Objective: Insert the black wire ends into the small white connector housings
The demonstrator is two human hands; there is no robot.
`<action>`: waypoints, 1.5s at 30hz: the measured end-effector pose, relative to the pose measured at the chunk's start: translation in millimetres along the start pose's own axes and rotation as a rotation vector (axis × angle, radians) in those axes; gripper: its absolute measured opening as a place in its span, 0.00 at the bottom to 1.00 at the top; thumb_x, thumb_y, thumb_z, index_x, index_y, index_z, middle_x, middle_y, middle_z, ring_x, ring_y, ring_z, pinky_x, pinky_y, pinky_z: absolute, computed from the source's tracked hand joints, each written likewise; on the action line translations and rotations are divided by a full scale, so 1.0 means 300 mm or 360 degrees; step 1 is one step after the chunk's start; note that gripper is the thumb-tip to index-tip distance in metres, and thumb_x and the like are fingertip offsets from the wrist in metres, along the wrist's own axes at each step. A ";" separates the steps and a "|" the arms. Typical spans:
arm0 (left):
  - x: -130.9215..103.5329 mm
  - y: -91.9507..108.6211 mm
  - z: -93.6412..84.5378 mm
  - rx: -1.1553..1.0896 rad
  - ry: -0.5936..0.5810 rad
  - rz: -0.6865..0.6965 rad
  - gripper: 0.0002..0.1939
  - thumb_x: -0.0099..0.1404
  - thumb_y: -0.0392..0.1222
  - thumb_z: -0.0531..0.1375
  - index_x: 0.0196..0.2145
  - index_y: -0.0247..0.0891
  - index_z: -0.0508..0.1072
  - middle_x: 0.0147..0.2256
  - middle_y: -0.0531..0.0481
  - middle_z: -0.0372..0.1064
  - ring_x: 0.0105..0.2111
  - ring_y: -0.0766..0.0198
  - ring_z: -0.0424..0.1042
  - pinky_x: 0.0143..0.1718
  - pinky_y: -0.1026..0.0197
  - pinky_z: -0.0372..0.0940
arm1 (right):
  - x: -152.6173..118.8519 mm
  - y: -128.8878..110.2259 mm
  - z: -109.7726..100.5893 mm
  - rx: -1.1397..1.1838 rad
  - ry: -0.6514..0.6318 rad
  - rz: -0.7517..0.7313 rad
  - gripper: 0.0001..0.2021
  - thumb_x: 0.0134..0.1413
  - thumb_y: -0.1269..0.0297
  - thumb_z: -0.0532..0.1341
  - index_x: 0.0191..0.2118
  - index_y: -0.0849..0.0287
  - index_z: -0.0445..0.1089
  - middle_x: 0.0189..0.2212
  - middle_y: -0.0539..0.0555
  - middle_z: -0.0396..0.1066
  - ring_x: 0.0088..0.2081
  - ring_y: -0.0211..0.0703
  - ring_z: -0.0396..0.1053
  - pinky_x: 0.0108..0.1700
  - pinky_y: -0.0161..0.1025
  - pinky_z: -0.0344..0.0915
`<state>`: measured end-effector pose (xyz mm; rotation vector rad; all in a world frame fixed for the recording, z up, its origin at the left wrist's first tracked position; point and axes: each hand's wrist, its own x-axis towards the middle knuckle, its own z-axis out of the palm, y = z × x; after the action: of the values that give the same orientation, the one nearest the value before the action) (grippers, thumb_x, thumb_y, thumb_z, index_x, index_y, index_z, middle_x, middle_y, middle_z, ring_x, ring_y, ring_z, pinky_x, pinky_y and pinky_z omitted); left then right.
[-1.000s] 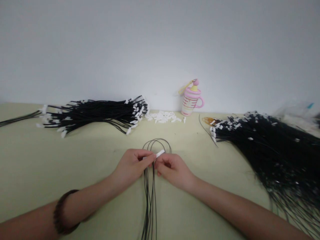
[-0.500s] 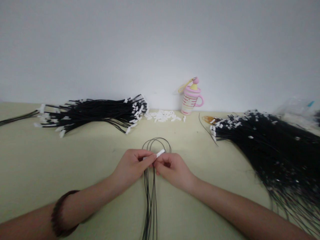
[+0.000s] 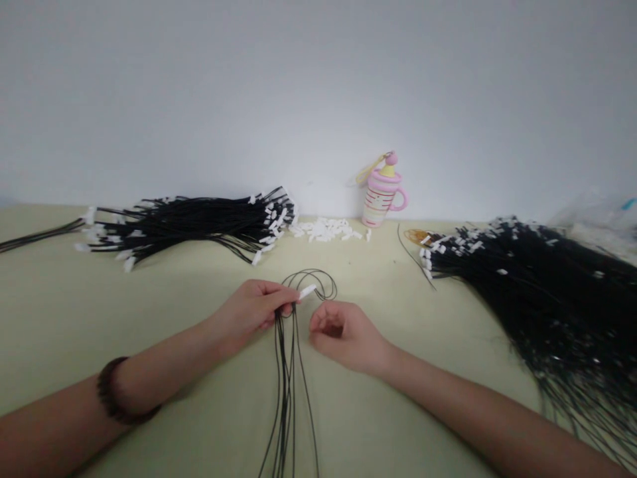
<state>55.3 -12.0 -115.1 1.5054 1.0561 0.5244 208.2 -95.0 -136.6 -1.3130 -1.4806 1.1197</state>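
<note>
My left hand (image 3: 261, 305) is closed in a pinch on a white connector (image 3: 307, 291) and black wires (image 3: 284, 372). The connector sticks out past the fingertips, pointing up and right. From the hand the wires hang down toward the bottom edge, and thin loops (image 3: 318, 271) curl above it. A short distance to the right, my right hand (image 3: 348, 337) is apart from the wires. Its thumb and fingers are curled together, and I see nothing between them.
A bundle of black wires with white connectors (image 3: 194, 220) lies back left. Beside it are loose white connectors (image 3: 326, 229) and a pink-lidded cup-shaped container (image 3: 379, 196). A larger wire pile (image 3: 542, 299) covers the right side. A single wire (image 3: 413, 255) lies near it.
My hands have come apart. My left hand has moved left and slightly up with the connector and wires, while my right hand has let go and stays nearly in place.
</note>
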 end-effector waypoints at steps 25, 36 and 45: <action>-0.014 0.005 0.007 0.0069 0.0002 0.0092 0.15 0.50 0.50 0.58 0.18 0.35 0.66 0.15 0.58 0.55 0.15 0.73 0.48 0.17 0.67 0.43 | -0.100 -0.041 0.030 -0.1590 -0.0203 -0.1900 0.08 0.53 0.68 0.53 0.25 0.56 0.64 0.25 0.47 0.65 0.23 0.33 0.57 0.25 0.35 0.52; -0.015 0.000 0.004 0.0011 -0.0023 0.0073 0.13 0.51 0.49 0.59 0.21 0.34 0.70 0.17 0.57 0.58 0.15 0.74 0.49 0.16 0.68 0.42 | -0.187 -0.041 0.088 -0.1607 -0.0577 -0.1822 0.06 0.54 0.69 0.54 0.31 0.50 0.65 0.23 0.44 0.67 0.22 0.32 0.60 0.24 0.30 0.57; -0.011 -0.008 -0.002 -0.0001 -0.0043 0.0114 0.15 0.51 0.49 0.59 0.20 0.33 0.68 0.18 0.57 0.58 0.16 0.73 0.50 0.17 0.67 0.43 | -0.112 -0.038 0.039 -0.1720 -0.0079 -0.1700 0.06 0.54 0.68 0.53 0.28 0.58 0.65 0.28 0.48 0.68 0.25 0.35 0.60 0.27 0.36 0.55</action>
<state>52.5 -14.5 -116.5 1.5500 0.9838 0.5526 197.6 -129.9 -129.5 -0.7881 -2.4766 -0.4286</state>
